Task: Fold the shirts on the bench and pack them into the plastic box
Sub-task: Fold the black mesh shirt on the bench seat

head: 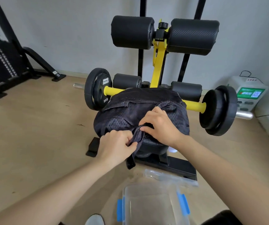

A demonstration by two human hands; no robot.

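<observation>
Item: dark mesh shirt (130, 111), bunched on the bench (151, 146) pad, not yet folded. Left hand (117, 143) pinches a hem strip at the near edge; right hand (159, 125) curls its fingers on the same fold, just beside. Step, as judged: early folding. Box (146, 205) stands open on the floor below, lid (168, 176) near it. Next move likely calls for spreading the fabric flat. Legible: plate (98, 90), "5KG". Green label on white unit (250, 95): unreadable.

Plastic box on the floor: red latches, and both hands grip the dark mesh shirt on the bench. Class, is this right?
No: the head view shows blue latches on the plastic box; left hand and right hand do grip the dark mesh shirt.
</observation>
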